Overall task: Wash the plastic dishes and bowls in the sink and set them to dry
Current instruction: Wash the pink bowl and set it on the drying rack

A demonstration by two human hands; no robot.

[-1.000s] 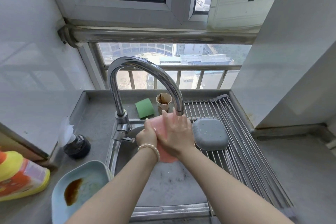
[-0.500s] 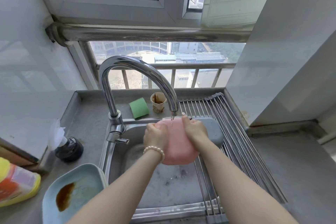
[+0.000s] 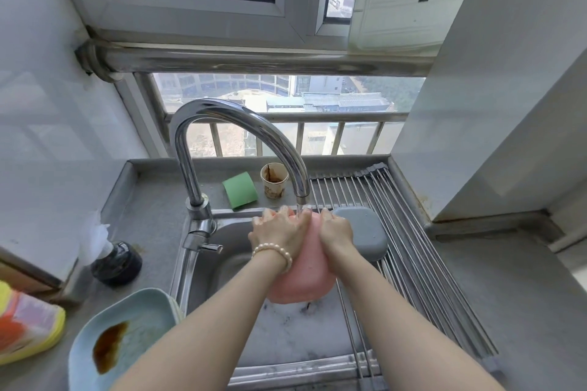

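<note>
Pink bowl (image 3: 301,276) under tap stream, gripped between left hand (image 3: 279,232) and right hand (image 3: 336,228) fingers

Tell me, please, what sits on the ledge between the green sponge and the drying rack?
In the head view, a stained paper cup stands between the green sponge and the drying rack, with the faucet's spout arching in front of it.
</note>
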